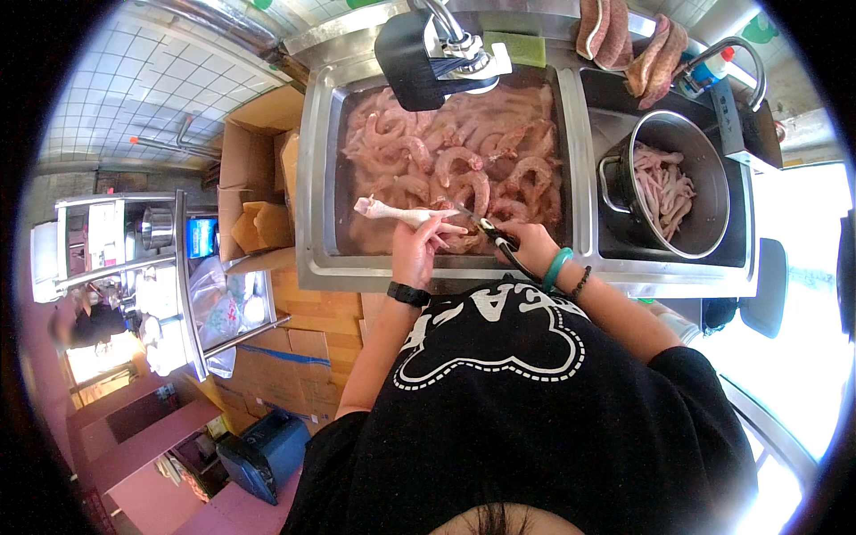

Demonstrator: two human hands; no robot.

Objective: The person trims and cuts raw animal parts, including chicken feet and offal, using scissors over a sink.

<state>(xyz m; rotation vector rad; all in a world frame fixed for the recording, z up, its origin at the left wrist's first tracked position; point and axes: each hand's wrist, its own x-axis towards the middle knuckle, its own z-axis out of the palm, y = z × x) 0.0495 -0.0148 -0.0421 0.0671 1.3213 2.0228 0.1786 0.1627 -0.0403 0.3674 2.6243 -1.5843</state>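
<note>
Over the front part of a steel sink basin, my left hand holds a pale poultry foot, likely duck or chicken, its cut leg end pointing left and its toes at my fingers. Black-handled scissors are gripped in my right hand, with the blades pointing at the toes; whether the blades touch them I cannot tell. Beneath both hands, the basin holds cloudy water and many curved pieces of raw poultry. In the right basin, a tilted steel pot contains several pale feet.
A faucet with a black attachment overhangs the main basin. A green scouring pad and brown cloths lie along the back ledge. Left are an opened cardboard box and a metal rack. A person is far left.
</note>
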